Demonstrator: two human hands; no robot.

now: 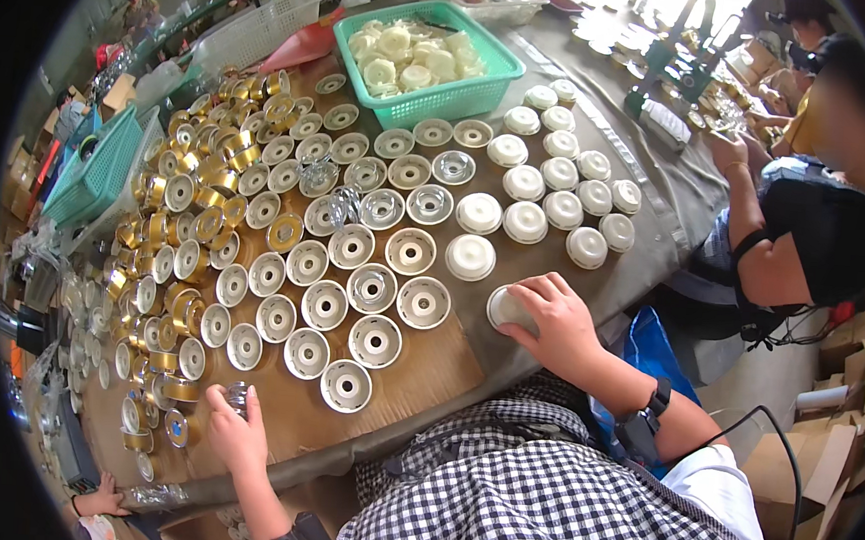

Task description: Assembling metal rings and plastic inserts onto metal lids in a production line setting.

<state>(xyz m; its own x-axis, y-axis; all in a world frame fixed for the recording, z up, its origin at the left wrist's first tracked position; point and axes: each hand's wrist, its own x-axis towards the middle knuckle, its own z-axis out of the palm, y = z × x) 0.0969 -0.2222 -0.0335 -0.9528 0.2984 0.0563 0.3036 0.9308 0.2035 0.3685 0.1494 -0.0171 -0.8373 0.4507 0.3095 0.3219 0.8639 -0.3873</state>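
My right hand is closed over a white domed round cap at the table's near edge, its fingers on top and the thumb at the near side. In my left hand, at the near left, shiny silver round pieces are gripped between thumb and fingers; their exact kind is too small to tell. Between my hands lie rows of white round cups with a hole in the middle, open side up. A few of them hold shiny silver discs. Finished-looking white caps stand dome up beyond my right hand.
A heap of gold-rimmed round cups covers the left side. Behind the rows, a green basket holds cream plastic pieces. On the right, a co-worker sits near a green hand press. Another person's hand rests at the lower left.
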